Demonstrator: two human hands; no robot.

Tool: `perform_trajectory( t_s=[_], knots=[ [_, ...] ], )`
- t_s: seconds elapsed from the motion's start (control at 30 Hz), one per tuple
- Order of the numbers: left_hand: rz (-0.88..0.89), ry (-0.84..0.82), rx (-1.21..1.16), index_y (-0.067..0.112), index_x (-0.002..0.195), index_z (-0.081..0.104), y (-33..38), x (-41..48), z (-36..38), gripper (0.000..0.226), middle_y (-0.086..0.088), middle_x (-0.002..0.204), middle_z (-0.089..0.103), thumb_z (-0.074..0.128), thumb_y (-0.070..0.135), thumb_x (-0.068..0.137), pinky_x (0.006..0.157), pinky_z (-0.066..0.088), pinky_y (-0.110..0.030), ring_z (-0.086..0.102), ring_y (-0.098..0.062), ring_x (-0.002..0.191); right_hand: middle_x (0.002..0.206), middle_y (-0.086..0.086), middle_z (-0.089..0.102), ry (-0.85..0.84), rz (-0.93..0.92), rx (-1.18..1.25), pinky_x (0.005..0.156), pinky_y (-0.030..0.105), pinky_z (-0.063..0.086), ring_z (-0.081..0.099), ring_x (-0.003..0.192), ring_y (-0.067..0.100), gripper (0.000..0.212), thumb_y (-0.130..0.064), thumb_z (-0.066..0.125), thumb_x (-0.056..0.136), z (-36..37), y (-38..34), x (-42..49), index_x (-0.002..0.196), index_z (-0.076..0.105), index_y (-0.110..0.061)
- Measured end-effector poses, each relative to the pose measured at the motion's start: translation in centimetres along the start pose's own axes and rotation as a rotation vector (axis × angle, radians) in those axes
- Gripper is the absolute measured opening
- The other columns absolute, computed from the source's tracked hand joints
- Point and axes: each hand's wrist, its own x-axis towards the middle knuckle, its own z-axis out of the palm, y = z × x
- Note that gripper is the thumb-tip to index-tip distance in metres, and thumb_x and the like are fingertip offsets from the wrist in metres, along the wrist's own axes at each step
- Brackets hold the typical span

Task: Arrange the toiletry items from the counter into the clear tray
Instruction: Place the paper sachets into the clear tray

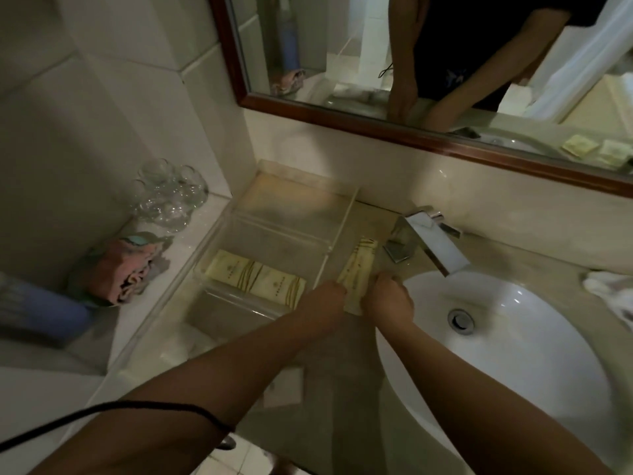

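Observation:
A clear tray [274, 204] with dividers sits on the counter against the wall, left of the tap. Two cream toiletry packets [257, 277] lie side by side in its near-left compartment. A long cream packet [358, 265] lies in the narrow right-hand compartment. My left hand [325, 298] and my right hand [390, 296] both pinch the near end of that long packet, one on each side.
A chrome tap [428, 241] and a white sink basin [513, 337] lie to the right. Upturned glasses [171, 197], a folded pink cloth [123, 269] and a blue bottle [41, 313] stand on the left ledge. A mirror [445, 63] hangs above. A white cloth [609, 289] lies far right.

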Motion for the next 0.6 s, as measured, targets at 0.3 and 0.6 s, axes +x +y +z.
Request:
perform_trajectory(
  t_s=[0.3, 0.6],
  knots=[
    [-0.237, 0.162, 0.155, 0.000, 0.127, 0.044, 1.5, 1.7, 3.6, 0.036, -0.023, 0.132, 0.044, 0.038, 0.010, 0.092, 0.104, 0.036, -0.041, 0.044, -0.036, 0.121, 0.115, 0.016, 0.057, 0.149, -0.586, -0.283, 0.070, 0.043, 0.054, 0.057, 0.101, 0.039, 0.036, -0.024, 0.060, 0.081, 0.1, 2.8, 0.6, 0.117, 0.058, -0.016],
    [-0.344, 0.208, -0.171, 0.007, 0.119, 0.053, 1.6, 2.1, 3.5, 0.031, -0.012, 0.121, 0.060, 0.046, 0.026, 0.095, 0.097, 0.046, -0.037, 0.058, -0.028, 0.113, 0.120, 0.010, 0.052, 0.015, -0.510, -0.274, 0.091, 0.039, 0.046, 0.048, 0.113, 0.029, 0.057, -0.055, 0.064, 0.076, -0.5, 1.2, 1.4, 0.116, 0.052, -0.015]
  ],
)
